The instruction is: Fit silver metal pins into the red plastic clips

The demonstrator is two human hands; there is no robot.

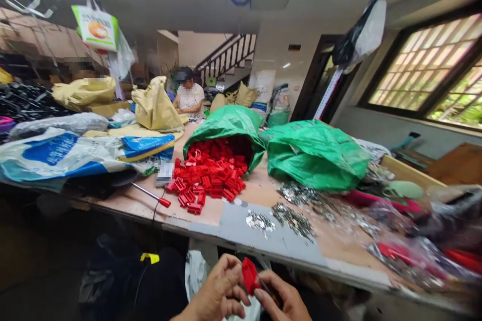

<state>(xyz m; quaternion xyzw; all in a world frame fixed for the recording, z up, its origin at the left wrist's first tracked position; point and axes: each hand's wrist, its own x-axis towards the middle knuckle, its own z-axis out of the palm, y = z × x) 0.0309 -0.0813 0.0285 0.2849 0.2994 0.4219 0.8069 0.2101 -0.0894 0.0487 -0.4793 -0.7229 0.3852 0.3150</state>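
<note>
Pinching one red plastic piece (249, 275) between left hand (222, 286) and right hand (283, 300), just outside the tabletop's (261, 188) near edge, with the spare left fingers loosely curled. Showing also something thin and metallic (264, 286) at the right fingertips, too small to name. Judging by the two-handed hold, apparently at close fingerwork on a single piece. Calling next, most likely, for a steady left pinch and delicate right fingertips, so as not to let the piece slip below the edge. Strewn along the near edge, on and around a grey sheet (233, 221), with small metal pieces (259, 221) in loose heaps. Marked farther left by a red-handled rod (164, 202). Piled deeper in with more red pieces (211, 175), spilling from the mouth of a green sack (226, 119), beside a second green sack (316, 155) toward the right end. Covered at the left end by a white-and-blue sack (75, 153), backed by a tan sack (156, 105). Shared, at the far side, with another person (191, 96) in a patterned top. Bounded beyond by a staircase (228, 60).
</note>
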